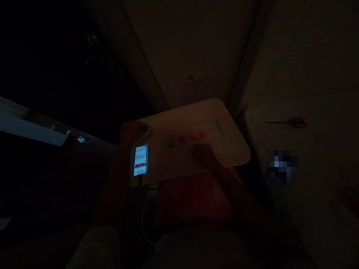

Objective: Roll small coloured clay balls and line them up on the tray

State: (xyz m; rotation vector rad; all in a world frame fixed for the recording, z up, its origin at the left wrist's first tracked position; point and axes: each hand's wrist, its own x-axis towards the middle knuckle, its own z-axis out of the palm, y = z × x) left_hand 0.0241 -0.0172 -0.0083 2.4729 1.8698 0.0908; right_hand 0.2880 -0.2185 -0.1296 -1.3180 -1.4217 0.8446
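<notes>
On the worktop (168, 164), four small coloured pieces (182, 139) are placed in an uneven row. At its left end, a pale container (148, 130) is grasped by the left hand (134, 130). Beside the pieces, the right hand (203, 155) is seen dimly; whether it is clenched cannot be told.

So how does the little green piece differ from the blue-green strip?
The green piece looks small and compact, while the blue-green strip is long and narrow. The green piece sits left of the red piece; the blue-green strip lies right of the pink piece. Both rest on the table.
</notes>
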